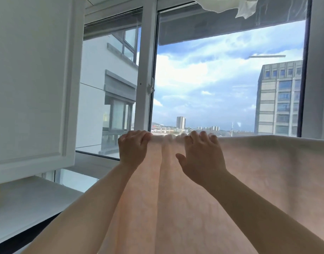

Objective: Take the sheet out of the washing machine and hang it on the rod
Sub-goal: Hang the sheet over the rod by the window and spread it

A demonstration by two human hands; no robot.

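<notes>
A pale pinkish sheet (175, 208) hangs in front of me, its top edge running level from the middle of the view to the right border. My left hand (132, 149) grips the bunched top edge with curled fingers. My right hand (201, 158) hooks its fingers over the same edge a little to the right, thumb free below. The stretch of edge between the hands is gathered into folds. The rod itself is hidden under the cloth. The washing machine is not in view.
A big window (221, 79) with white frames faces me, with sky and buildings beyond. A white cabinet door (32, 79) stands at the left above a white counter (29, 204). White cloth (230, 3) hangs at the top edge.
</notes>
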